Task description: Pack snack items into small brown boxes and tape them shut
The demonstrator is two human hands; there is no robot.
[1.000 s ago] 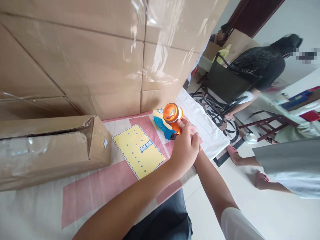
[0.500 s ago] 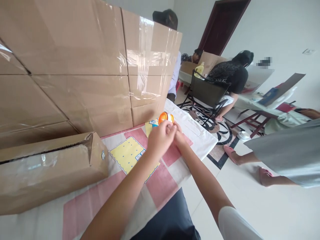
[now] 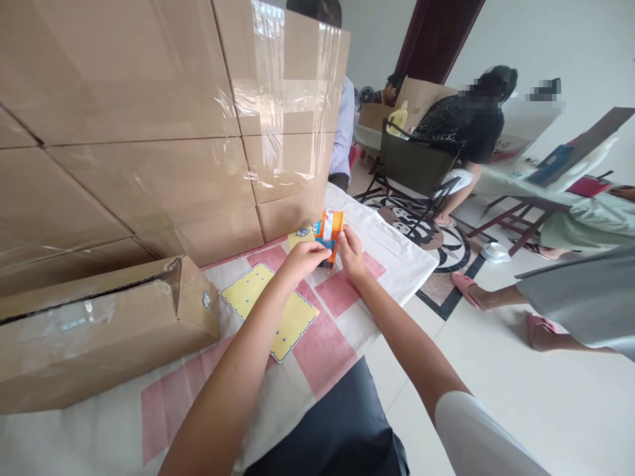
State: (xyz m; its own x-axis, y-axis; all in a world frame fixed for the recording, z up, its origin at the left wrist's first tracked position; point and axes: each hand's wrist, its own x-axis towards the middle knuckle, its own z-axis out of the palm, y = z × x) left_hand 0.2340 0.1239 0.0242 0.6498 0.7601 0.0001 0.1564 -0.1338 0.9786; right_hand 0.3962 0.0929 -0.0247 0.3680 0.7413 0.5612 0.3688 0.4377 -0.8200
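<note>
My right hand (image 3: 352, 254) grips the right side of a small orange-and-blue spool-like thing (image 3: 336, 221) with a white printed band round it. Thumb and fingers of my left hand (image 3: 305, 256) are pinched at its blue lower part. It is held upright above the tablecloth, and its exact kind is not clear. Below and left of my hands lies a yellow card (image 3: 297, 324) with a blue scalloped border, crossed by my left forearm. A second yellow printed sheet (image 3: 301, 235) lies behind my left hand, partly covered.
Taped cardboard boxes (image 3: 149, 185) form a wall along the table's far side. A long carton (image 3: 109, 330) lies at the left on the pink-and-white tablecloth (image 3: 327, 357). Several people sit or stand nearby, one in a black shirt (image 3: 456, 125) by a folding chair (image 3: 417, 158).
My hands have moved apart from being closed together. The orange-and-blue thing has turned upright, showing its blue part and white band. The view has shifted slightly.
</note>
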